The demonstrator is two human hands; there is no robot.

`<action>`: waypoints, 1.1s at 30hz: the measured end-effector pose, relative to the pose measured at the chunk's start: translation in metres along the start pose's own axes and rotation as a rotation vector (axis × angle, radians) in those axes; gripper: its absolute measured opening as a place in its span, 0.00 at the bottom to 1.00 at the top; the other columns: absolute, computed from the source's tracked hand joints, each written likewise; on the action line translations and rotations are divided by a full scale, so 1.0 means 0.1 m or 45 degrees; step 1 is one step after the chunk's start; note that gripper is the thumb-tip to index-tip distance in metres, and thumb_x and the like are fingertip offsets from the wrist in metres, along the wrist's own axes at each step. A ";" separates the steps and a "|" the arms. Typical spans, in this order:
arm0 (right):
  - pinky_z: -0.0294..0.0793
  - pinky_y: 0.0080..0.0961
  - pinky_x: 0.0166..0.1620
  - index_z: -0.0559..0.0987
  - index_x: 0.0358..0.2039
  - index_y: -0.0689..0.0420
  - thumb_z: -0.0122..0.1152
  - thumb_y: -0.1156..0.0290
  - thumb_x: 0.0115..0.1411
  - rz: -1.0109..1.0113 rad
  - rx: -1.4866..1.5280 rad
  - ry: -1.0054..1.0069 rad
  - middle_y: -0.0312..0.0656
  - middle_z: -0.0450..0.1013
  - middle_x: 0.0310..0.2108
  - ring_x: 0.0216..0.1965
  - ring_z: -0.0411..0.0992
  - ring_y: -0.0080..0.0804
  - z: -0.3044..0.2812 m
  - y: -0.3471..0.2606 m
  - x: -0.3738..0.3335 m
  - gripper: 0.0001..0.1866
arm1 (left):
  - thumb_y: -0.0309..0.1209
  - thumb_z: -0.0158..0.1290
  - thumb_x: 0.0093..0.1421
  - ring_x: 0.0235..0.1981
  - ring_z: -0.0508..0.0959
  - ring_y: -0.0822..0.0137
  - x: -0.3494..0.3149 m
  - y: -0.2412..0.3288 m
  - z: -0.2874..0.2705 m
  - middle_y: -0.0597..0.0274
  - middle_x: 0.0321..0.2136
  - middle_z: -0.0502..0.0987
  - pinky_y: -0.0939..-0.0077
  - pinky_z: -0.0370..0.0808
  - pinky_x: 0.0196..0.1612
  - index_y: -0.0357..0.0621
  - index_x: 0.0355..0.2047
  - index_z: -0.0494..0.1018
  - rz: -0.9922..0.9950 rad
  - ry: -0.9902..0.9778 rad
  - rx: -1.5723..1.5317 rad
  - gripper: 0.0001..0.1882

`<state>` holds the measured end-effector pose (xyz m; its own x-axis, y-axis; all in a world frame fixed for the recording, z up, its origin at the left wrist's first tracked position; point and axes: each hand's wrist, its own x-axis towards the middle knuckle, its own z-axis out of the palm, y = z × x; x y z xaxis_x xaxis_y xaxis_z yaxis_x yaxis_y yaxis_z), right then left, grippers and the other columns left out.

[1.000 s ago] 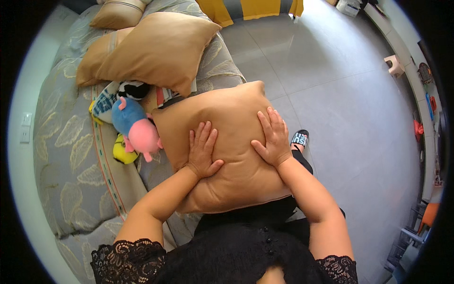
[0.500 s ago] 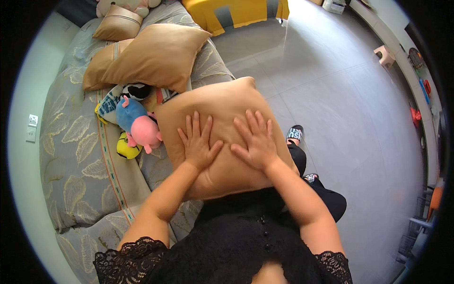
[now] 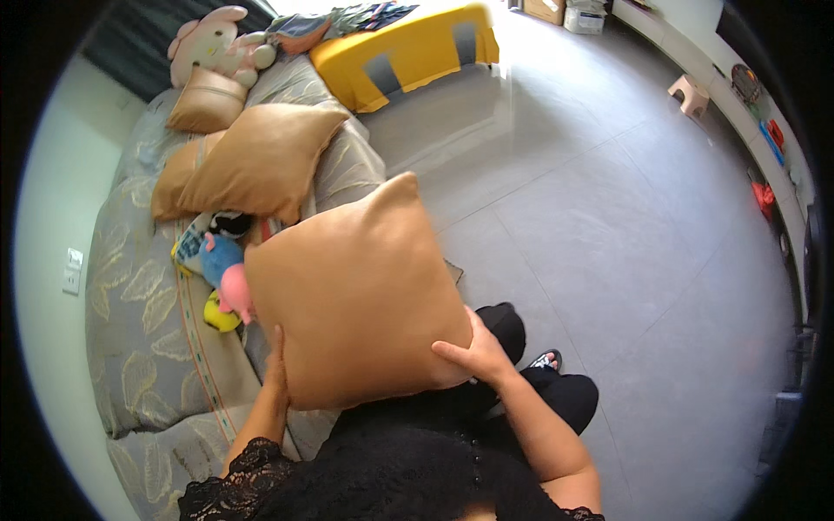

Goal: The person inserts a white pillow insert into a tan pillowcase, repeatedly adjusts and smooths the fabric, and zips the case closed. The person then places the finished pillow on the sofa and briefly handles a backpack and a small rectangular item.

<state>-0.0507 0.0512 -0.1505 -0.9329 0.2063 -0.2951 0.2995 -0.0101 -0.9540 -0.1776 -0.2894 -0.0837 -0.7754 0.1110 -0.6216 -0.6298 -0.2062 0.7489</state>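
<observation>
A square tan cushion (image 3: 360,295) is held up in front of my body, over my lap and the sofa's edge. My left hand (image 3: 276,373) grips its left side near the lower corner; most of those fingers are hidden behind it. On the right edge, my right hand (image 3: 476,349) clasps the cushion with the thumb on its front face and the fingers mostly behind. Just left of the cushion lie a blue and pink plush toy (image 3: 228,273) and a yellow plush toy (image 3: 221,313).
Tan cushions, among them a large one (image 3: 256,161), lie along the grey leaf-patterned sofa (image 3: 135,321). A big white and pink plush (image 3: 213,48) sits at its far end. Beyond stands a bench with a yellow cover (image 3: 408,56). A small stool (image 3: 689,94) stands far right.
Both hands have left the cushion's front face and now grip its two sides. The cushion has shifted left and down in the view, and the view takes in more of the far room.
</observation>
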 end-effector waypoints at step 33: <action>0.59 0.40 0.60 0.62 0.63 0.54 0.33 0.29 0.61 0.195 0.591 -0.478 0.39 0.67 0.59 0.60 0.63 0.33 -2.86 -4.01 0.97 0.45 | 0.45 0.73 0.38 0.49 0.75 0.63 -1.56 2.60 3.21 0.59 0.48 0.74 0.67 0.72 0.52 0.35 0.57 0.63 0.986 -0.195 -0.203 0.49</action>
<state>-0.2036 0.3553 0.2182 -0.9181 -0.1888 -0.3484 0.3962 -0.4548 -0.7976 -0.2346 -0.0485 0.2814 -0.9942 0.0092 0.1074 0.0940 -0.4144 0.9052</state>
